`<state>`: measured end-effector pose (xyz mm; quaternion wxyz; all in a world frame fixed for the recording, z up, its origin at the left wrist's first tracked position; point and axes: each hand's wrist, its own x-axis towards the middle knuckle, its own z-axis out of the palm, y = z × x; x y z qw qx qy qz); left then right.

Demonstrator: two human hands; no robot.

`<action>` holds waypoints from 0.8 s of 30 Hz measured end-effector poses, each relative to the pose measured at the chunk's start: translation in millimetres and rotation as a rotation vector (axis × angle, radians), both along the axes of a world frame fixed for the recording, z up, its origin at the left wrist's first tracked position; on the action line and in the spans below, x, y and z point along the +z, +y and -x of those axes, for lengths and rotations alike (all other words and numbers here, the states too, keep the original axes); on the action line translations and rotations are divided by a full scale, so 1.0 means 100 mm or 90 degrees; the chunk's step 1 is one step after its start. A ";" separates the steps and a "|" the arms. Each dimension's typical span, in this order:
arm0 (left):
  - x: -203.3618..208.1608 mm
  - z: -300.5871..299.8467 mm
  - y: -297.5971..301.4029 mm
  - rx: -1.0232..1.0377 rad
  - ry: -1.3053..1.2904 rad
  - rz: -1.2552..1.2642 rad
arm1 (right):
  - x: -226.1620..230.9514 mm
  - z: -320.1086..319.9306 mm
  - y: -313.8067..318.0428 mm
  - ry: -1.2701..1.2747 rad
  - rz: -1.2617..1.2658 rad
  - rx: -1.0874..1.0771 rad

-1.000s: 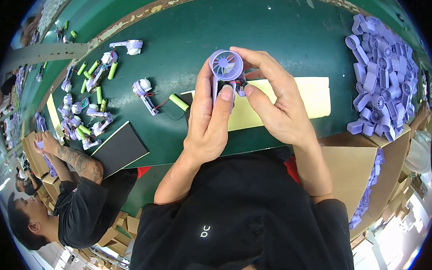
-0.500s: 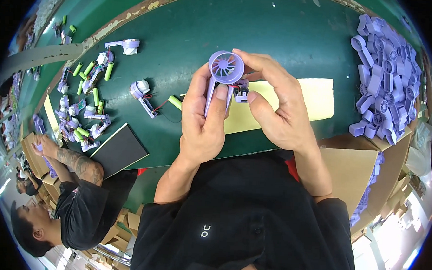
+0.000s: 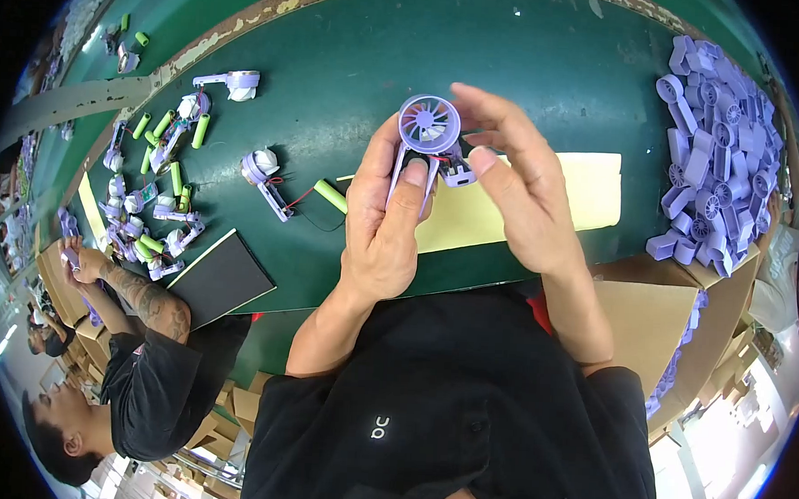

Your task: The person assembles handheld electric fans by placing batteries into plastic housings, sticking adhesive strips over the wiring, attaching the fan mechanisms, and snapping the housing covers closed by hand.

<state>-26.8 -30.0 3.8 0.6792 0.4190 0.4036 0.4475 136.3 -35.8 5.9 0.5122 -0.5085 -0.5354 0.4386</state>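
Note:
My left hand (image 3: 385,218) is closed around a purple handheld fan housing (image 3: 429,124), its round, spoked head pointing away from me. Part of the handle is covered by my fingers and thumb. A purple inner part with a small black component (image 3: 459,174) sticks out on the right side of the handle. To the right, my right hand (image 3: 532,184) is open, fingers apart; its thumb is close beside that part, and I cannot tell if it touches. Left of my hands, a fan assembly (image 3: 264,183) with a red wire leading to a green battery cell (image 3: 330,196) lies on the table.
Yellow paper (image 3: 544,198) lies under my hands. Purple housings are heaped (image 3: 716,156) at the right, above a cardboard box (image 3: 650,327). More fan assemblies and green cells (image 3: 159,141) lie left, near a black pad (image 3: 224,277). A co-worker (image 3: 157,391) sits at my left.
My right hand has drawn back from the fan housing, its fingers spreading. The housing has shifted slightly right and tilted in my left hand. The co-worker's hands have moved a little.

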 end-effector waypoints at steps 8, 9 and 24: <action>0.08 -0.02 -0.06 -0.010 -0.014 0.021 | -0.13 -0.29 -0.09 0.174 0.407 0.106; 0.08 0.00 -0.06 -0.021 -0.010 0.013 | -0.18 -0.30 -0.10 0.257 0.430 0.126; -0.10 0.07 0.00 -0.090 0.072 -0.017 | 0.14 -0.24 -0.22 0.253 0.060 -0.062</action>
